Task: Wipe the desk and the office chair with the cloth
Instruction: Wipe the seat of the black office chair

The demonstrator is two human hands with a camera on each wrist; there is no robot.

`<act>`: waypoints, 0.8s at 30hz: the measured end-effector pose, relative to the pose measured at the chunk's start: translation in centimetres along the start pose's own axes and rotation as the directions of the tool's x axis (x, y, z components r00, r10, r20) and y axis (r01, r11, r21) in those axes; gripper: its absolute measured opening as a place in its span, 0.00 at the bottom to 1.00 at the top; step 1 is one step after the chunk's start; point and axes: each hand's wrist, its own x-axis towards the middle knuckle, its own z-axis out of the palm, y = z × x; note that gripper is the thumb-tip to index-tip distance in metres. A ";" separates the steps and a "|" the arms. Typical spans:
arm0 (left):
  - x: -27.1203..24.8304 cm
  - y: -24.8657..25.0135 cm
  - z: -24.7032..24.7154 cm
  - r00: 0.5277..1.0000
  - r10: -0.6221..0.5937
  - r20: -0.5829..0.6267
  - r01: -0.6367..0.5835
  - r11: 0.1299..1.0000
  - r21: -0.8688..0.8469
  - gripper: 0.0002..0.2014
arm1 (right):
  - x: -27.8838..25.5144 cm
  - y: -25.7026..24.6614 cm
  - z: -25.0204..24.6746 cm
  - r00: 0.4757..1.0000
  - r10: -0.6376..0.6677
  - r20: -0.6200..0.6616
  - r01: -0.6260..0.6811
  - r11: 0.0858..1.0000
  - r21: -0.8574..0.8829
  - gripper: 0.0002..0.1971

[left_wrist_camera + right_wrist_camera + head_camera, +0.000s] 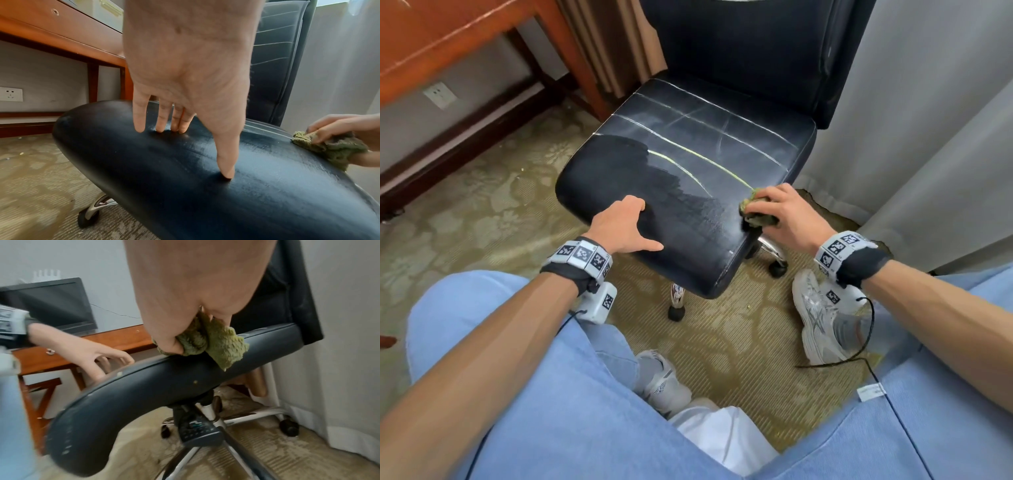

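At seat's right edge, right hand (789, 212) clutches cloth (751, 209) (bunched, seemingly damp); left hand (625, 226) lies spread.

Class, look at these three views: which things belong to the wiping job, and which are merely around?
Part of the job:
- green cloth, gripped by the right hand
- office chair seat, steadied by the left hand
- wooden desk

Merely around:
- monitor
- wall socket
- curtain
- patterned carpet

Likely an office: wooden desk (115, 339), monitor (53, 305), swivel chair (688, 164).
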 end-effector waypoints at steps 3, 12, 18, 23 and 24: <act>0.2 -0.1 -0.1 1.000 -0.015 0.010 0.015 1.000 0.005 0.51 | -0.6 -2.3 1.4 0.993 -0.119 0.024 0.119 0.992 -0.028 0.25; 0.9 -2.1 -0.1 0.999 -0.045 0.002 0.045 0.999 -0.017 0.53 | -2.3 -9.6 6.4 0.801 -0.534 0.269 0.582 0.801 -0.143 0.14; 0.8 -2.7 -0.2 0.999 -0.034 -0.007 0.034 0.999 -0.030 0.53 | 0.4 -6.5 3.8 0.929 -0.351 0.115 0.365 0.920 -0.144 0.17; 0.6 -2.2 -0.2 1.000 -0.015 -0.009 0.015 1.000 0.007 0.50 | 0.0 -7.3 4.4 0.946 -0.303 0.112 0.316 0.940 -0.127 0.20; 0.5 -2.1 -0.2 1.000 -0.016 -0.010 0.016 1.000 0.011 0.50 | -0.2 -7.8 4.7 0.934 -0.335 0.122 0.348 0.930 -0.114 0.17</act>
